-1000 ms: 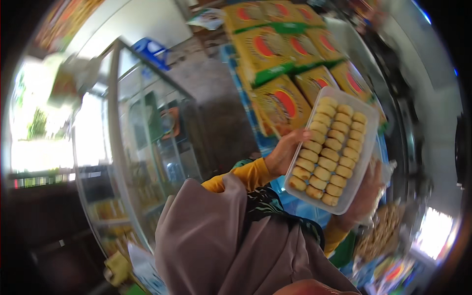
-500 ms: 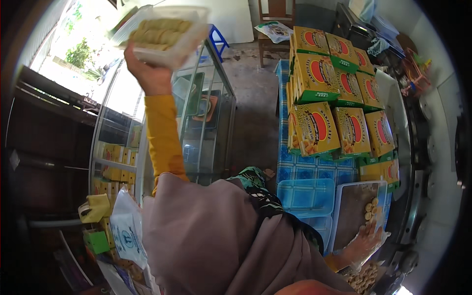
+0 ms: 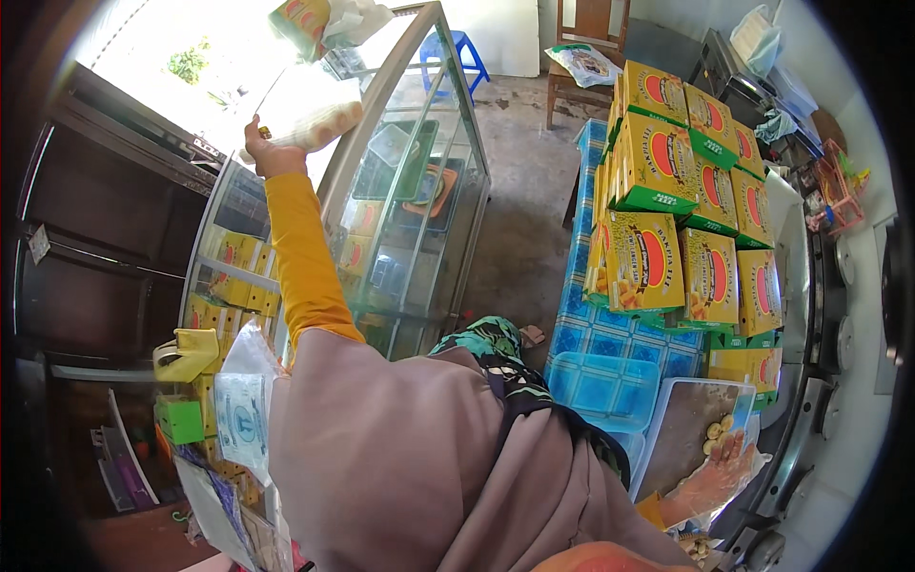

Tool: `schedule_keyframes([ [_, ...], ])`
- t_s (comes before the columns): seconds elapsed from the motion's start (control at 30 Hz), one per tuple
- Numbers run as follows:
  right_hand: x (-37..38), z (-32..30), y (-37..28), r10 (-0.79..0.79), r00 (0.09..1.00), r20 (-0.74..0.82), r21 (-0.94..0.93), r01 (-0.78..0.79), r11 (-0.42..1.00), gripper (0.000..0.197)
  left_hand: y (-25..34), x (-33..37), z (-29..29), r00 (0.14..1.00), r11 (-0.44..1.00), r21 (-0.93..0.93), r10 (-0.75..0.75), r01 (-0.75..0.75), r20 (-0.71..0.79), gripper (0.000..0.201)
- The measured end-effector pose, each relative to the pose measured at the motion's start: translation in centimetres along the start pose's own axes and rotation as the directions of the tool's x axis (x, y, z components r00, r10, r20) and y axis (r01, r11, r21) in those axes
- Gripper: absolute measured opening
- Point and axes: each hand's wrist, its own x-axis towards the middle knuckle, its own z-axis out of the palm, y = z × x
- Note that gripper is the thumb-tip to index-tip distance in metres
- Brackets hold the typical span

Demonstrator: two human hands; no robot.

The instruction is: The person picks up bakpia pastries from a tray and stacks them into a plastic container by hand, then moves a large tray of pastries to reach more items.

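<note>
Three rows of yellow boxes (image 3: 658, 167) crowd the blue-checked table (image 3: 562, 338), with a translucent blue container (image 3: 602, 381) and a pale-rimmed tray (image 3: 679, 424) nearer the body. A few round pastries (image 3: 717, 434) lie in the tray beside the right hand (image 3: 717, 477), plastic-covered, its fingers loosely extended. The left hand (image 3: 276, 154) touches a pale, glare-washed pastry container (image 3: 329, 122) at the glass case's (image 3: 381, 71) top; I cannot tell how firmly it grips. A plastic bag (image 3: 355, 21) sits just beyond; trays and boxes fill the case.

Smooth plastic tray (image 3: 679, 440), crinkled plastic glove (image 3: 747, 468), glossy card boxes (image 3: 712, 198), metal-framed glass case (image 3: 427, 262), matt cloth garment (image 3: 400, 458)
</note>
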Motion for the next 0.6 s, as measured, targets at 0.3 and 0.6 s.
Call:
schedule_keyframes([
  [0.3, -2.8, -3.2, 0.0, 0.028, 0.998, -0.055, -0.005, -0.029, 1.000, 0.060, 1.1, 1.9, -4.1, 0.922, 0.708, 0.689, 0.354, -0.155, -0.157, 0.035],
  [0.6, -6.8, -0.1, -4.1, -0.114, 0.913, -0.392, 0.153, 0.187, 0.970, 0.072, -4.2, -7.9, 5.1, 0.314, 0.231, 0.215, 0.751, -0.949, 0.581, 0.043],
])
